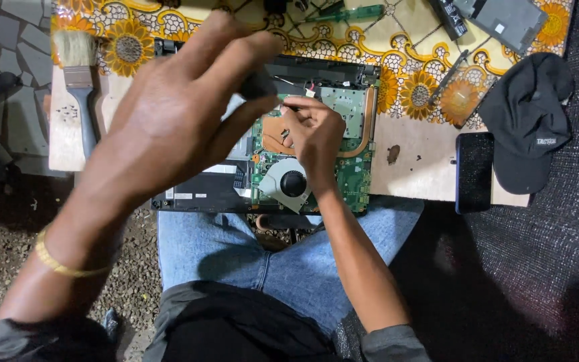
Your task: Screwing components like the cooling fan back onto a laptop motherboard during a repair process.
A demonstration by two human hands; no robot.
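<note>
Laptop open on bench: right hand fingers pinch something tiny at board's twelve o'clock; left hand grips dark object. Judged mid-disassembly; calls for steadiness.

We see bare board right of the opened laptop, hemmed by a phone and cap; a brush blocks the left side.

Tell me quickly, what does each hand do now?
Left hand: raised, fingers pinching a small dark object.
Right hand: closed, fingertips on the open laptop board; contents cannot be told.
</note>
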